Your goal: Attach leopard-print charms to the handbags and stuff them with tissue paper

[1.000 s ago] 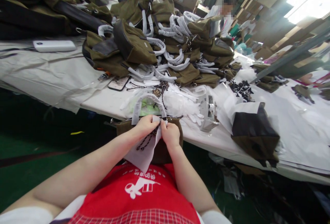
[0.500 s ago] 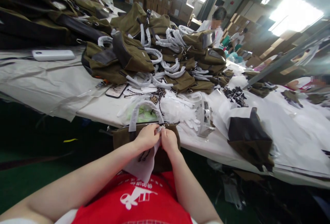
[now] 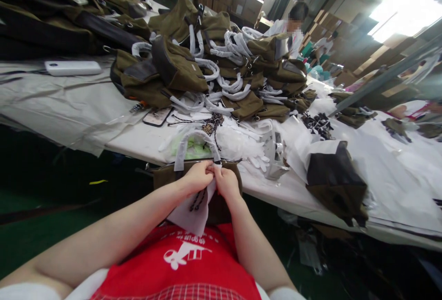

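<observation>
An olive bag (image 3: 163, 176) stands at the table's front edge, close to my body. Its wrapped white handle (image 3: 202, 135) arches up behind my hands. My left hand (image 3: 198, 176) and my right hand (image 3: 227, 181) meet at the right base of this handle, fingers pinched together. A thin white sheet (image 3: 189, 217) hangs down from between them, gripped at its top end. Dark beaded cords (image 3: 198, 200) dangle in front of the sheet; my fingers hide where they are attached.
Olive bags with wrapped handles (image 3: 238, 85) are heaped across the table. Nearer lie a phone (image 3: 157, 116), patterned cords (image 3: 211, 125), white gloves (image 3: 257, 161) and a clear holder (image 3: 275, 157). A dark bag (image 3: 333, 175) sits right, a white power bank (image 3: 73, 68) left. Co-workers (image 3: 293, 26) are beyond.
Both hands stay pinched at the handle base, with only small finger shifts. The white sheet has swung slightly, and more of the dark cords shows. The view has tilted a little.
</observation>
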A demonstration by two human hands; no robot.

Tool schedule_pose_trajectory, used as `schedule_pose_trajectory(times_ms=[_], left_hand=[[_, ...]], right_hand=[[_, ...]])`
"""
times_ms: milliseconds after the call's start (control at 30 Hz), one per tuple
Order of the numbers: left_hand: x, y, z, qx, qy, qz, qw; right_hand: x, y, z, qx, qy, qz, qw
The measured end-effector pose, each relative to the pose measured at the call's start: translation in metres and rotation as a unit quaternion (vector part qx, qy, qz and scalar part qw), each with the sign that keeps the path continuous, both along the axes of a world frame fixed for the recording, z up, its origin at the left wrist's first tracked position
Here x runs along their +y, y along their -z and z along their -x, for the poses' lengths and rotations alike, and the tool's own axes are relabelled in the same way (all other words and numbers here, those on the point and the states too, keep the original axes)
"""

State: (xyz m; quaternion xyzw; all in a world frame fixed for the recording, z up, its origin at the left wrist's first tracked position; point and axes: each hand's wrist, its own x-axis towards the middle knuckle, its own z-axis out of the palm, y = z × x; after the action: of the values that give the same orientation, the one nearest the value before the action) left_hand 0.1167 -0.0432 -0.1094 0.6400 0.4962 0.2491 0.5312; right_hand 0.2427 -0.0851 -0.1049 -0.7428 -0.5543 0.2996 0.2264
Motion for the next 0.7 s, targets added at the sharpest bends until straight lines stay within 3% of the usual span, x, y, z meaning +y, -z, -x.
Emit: schedule_pose_trajectory(times_ms=[200,267,333,400,500,700], left_hand=[[-0.001,-0.018,0.021,0.016,-0.069,0.002,0.998],[-0.006,-0.022,0.023,-0.016,-0.041,0.111,0.993],[-0.011,-0.021,0.019,-0.101,-0.006,0.260,0.960],[-0.015,-0.017,0.013,-0.178,-0.027,0.341,0.923],[-0.017,-0.010,0.006,-0.213,-0.072,0.341,0.913],[-0.013,-0.002,0.009,-0.166,-0.046,0.295,0.940]], right_hand=[[-0.005,0.021,-0.008,0.211,0.067,-0.009,0.975],[-0.005,0.024,-0.009,0.254,0.079,-0.033,0.963],[-0.005,0.025,-0.006,0.247,0.080,-0.055,0.964],[-0.005,0.024,-0.003,0.205,0.075,-0.066,0.974],[-0.006,0.023,0.000,0.164,0.055,-0.060,0.983],[-0.002,0.017,-0.003,0.242,0.041,0.051,0.968]])
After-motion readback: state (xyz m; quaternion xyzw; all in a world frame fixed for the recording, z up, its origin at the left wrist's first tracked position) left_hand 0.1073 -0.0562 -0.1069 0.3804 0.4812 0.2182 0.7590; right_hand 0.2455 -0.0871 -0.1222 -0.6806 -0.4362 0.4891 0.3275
